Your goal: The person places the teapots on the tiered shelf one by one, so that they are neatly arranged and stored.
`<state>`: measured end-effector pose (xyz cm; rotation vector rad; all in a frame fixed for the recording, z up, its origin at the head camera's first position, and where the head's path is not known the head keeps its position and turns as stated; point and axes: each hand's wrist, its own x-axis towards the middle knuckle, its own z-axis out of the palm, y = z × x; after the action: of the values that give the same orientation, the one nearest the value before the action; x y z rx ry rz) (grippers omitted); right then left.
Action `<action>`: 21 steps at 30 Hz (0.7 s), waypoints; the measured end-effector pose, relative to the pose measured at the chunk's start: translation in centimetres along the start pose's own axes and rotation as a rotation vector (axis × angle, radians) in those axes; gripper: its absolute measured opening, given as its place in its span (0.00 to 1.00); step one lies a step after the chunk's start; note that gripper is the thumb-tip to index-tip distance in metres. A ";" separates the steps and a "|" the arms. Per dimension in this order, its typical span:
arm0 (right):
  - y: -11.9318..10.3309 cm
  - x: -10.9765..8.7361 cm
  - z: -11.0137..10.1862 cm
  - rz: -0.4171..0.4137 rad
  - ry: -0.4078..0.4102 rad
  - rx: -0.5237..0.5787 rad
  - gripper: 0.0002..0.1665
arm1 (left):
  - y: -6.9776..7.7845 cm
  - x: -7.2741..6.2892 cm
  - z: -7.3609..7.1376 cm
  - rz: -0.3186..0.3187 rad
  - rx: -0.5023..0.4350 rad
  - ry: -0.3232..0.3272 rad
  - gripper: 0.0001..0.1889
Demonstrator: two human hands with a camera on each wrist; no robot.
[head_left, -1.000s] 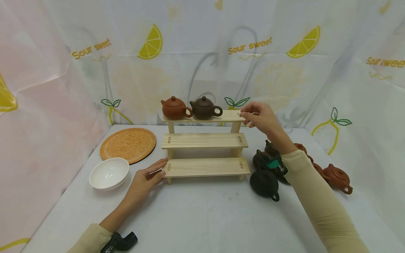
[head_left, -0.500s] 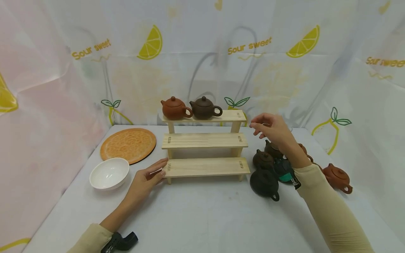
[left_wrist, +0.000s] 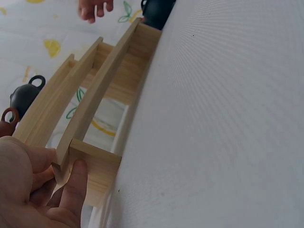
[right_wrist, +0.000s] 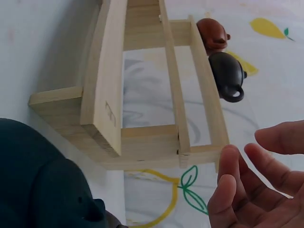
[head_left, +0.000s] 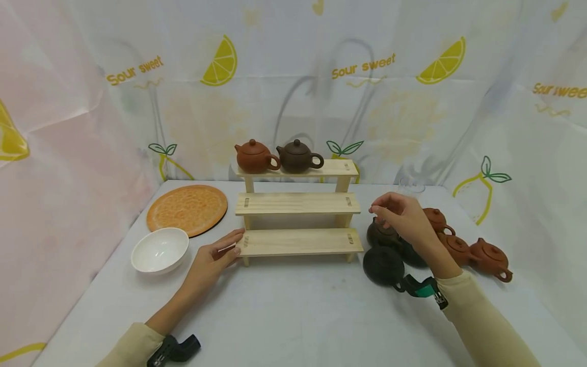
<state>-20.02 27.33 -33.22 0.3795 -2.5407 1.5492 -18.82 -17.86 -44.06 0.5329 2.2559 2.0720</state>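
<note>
My left hand (head_left: 213, 260) grips the left end of the lowest board of a three-tier wooden shelf (head_left: 298, 204). In the left wrist view the thumb and a finger (left_wrist: 76, 183) meet the board's corner and leg. An orange-brown teapot (head_left: 254, 157) and a dark brown teapot (head_left: 295, 157) stand side by side on the top tier, toward its left. My right hand (head_left: 405, 216), fingers loosely bent and holding nothing, hovers over a cluster of teapots at the shelf's right. A dark brown teapot (head_left: 382, 234) and a black teapot (head_left: 384, 266) lie nearest it.
Several reddish teapots (head_left: 489, 257) sit farther right in the cluster. At the left are a white bowl (head_left: 160, 251) and a round orange-patterned mat (head_left: 188, 209). A printed curtain (head_left: 284, 102) hangs behind the white-covered table (head_left: 298, 316).
My right hand has left the right end of the top tier and moved down and right to over the teapots. The left hand stays on the bottom board.
</note>
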 end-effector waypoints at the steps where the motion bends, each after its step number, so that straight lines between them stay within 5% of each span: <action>1: 0.1 -0.3 0.0 0.006 -0.001 -0.005 0.13 | 0.0 0.0 0.0 0.000 -0.004 -0.003 0.24; 21: 3.3 -6.0 0.0 0.029 0.081 -0.049 0.09 | 0.1 0.0 0.2 -0.001 0.006 0.010 0.24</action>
<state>-15.24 29.63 -37.57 0.2697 -2.5278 1.4768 -18.75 -17.69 -43.96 0.5233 2.2677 2.0733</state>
